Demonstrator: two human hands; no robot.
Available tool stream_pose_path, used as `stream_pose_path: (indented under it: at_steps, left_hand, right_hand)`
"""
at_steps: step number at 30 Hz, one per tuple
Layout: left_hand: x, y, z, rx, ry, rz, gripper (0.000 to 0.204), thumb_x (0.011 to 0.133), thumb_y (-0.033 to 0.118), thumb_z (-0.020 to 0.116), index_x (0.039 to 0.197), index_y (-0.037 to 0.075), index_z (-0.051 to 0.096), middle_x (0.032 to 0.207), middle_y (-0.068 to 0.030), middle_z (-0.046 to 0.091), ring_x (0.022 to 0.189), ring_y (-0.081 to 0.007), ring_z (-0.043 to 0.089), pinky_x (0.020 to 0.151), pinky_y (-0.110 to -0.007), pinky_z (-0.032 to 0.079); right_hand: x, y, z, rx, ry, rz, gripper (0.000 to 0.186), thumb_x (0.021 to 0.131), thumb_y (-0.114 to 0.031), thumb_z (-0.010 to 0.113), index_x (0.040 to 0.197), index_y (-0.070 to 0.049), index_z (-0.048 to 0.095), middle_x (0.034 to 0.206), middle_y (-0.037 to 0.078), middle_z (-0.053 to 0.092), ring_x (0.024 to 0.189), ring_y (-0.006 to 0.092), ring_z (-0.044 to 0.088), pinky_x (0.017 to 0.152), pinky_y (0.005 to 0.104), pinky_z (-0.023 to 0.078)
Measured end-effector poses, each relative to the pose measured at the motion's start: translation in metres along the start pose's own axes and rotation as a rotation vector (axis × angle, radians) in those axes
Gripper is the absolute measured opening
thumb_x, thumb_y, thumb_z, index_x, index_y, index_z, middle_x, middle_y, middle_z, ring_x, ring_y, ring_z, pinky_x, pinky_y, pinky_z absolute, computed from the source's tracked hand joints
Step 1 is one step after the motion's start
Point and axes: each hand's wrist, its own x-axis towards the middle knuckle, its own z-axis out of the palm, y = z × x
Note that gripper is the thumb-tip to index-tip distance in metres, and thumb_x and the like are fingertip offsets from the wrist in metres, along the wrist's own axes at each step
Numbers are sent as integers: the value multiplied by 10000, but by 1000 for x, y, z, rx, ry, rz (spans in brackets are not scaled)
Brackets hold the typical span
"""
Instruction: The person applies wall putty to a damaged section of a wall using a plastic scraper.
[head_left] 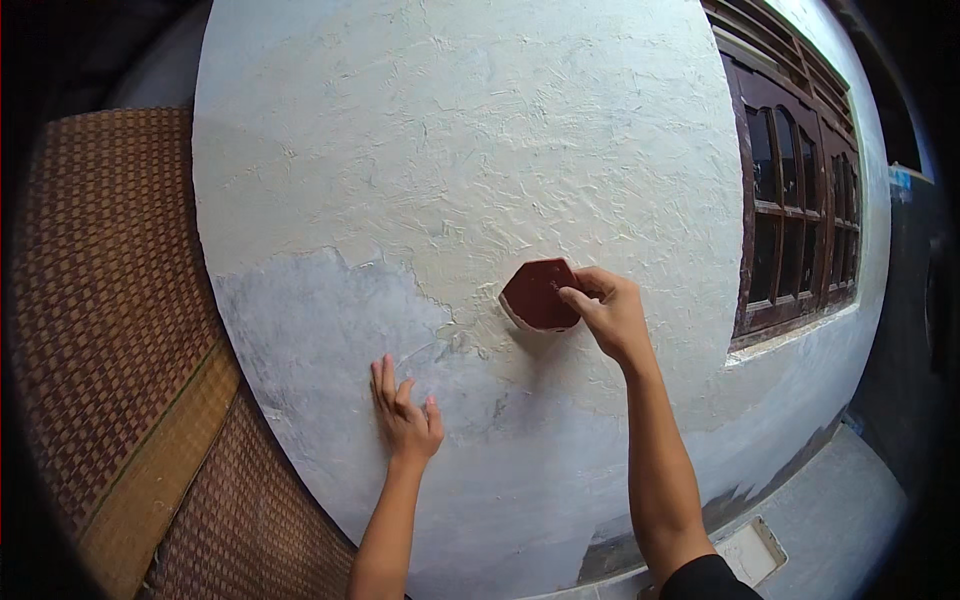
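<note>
My right hand (613, 308) pinches a dark red, angular putty spreader (540, 294) by its right side, thumb on the near face. Pale putty coats the spreader's left and lower edges. It is held at the wall (480, 160), over the lower part of the rough cream putty layer; I cannot tell whether its edge touches. Lower left, my left hand (407, 412) is held against the bare bluish-grey patch of wall with its fingers stretched out. Nothing is in it. The ragged border of the putty runs between my two hands.
A brown woven mat panel (110, 270) with a lighter band stands along the left. A dark brown wooden window (795, 190) with glass panes is set into the wall at right. On the grey ledge at lower right lies a shallow whitish tray (750, 553).
</note>
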Motion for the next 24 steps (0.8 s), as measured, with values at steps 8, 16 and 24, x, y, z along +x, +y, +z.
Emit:
stream_pose_path:
  at_steps: [8,16,24]
  left_hand:
    - [-3,4,0,-27,-19,-10,386,842,122,495,1182,65,319,1463,-287,270,1350,-516,244,1101,-612,206]
    - [-5,17,-1,-65,-43,-36,409,849,128,493,1198,73,286,1463,-292,259,1352,-522,224,1101,-614,186]
    - [-8,50,4,-89,-87,-25,423,843,101,492,1208,88,278,1450,-290,277,1342,-525,239,1096,-608,194]
  right_hand:
    - [2,2,-2,-8,-40,-29,199,784,-80,702,960,13,695,852,164,709,757,209,686,713,318,519]
    - [6,4,2,-6,-86,-85,209,786,-85,713,962,26,693,858,176,711,767,208,696,715,313,529]
    - [10,5,5,-56,-144,-99,219,772,-97,718,968,-1,700,843,184,705,755,241,701,706,330,532]
